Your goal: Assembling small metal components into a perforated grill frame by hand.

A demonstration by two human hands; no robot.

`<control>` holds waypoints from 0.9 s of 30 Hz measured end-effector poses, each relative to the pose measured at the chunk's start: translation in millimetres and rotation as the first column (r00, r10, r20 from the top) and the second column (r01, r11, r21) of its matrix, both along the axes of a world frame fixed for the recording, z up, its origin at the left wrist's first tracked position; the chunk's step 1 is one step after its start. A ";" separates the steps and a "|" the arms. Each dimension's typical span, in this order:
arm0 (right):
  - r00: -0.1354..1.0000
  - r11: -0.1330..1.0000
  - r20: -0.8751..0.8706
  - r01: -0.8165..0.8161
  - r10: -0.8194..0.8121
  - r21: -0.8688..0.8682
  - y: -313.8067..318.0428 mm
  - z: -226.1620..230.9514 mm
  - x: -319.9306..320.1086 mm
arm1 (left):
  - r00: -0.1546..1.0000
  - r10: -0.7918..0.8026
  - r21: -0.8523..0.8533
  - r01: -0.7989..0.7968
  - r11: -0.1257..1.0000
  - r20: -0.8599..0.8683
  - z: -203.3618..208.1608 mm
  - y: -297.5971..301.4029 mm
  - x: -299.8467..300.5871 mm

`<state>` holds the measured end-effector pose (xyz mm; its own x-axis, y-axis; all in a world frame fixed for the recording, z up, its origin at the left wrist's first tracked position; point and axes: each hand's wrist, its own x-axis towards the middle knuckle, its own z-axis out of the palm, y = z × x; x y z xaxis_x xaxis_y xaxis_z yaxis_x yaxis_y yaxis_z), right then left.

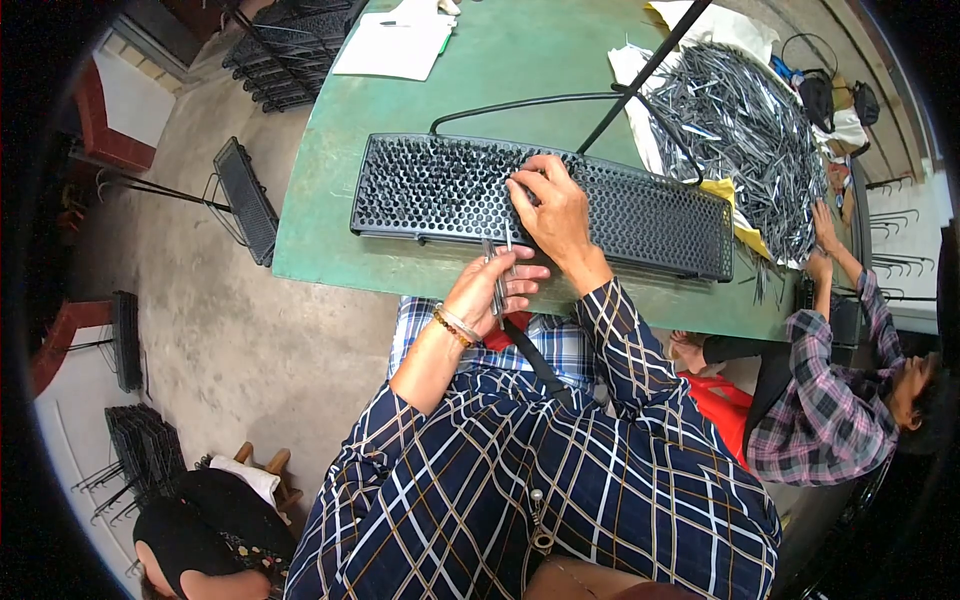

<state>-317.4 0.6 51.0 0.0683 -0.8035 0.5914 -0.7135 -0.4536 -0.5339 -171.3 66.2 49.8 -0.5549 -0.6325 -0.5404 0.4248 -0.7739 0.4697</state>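
A long black perforated metal rack (650, 215) lies across the green table in front of me. Dark slender pieces (430, 185) stand in the holes of its left part, while holes show bare toward the right. My left hand (482, 288), palm up below the rack's front edge, holds a few thin grey metal rods (499, 275). Above it, my right hand (556, 213) reaches over the rack's middle with its fingers bent down and drawn together at the holes. Whatever its fingertips pinch is hidden.
Thin metal pieces are heaped (735, 120) on a white and yellow sack at the right, where a co-worker's hands (822, 240) rest. A black bent rod frame (530, 103) rises behind the rack. White papers (395, 45) lie far left. Another rack (247, 200) stands on the floor.
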 end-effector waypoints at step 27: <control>0.949 0.995 0.309 0.029 -0.056 0.093 -0.1 6.9 -9.0 | 0.927 0.040 0.197 0.037 0.980 -0.373 -19.0 1.1 5.5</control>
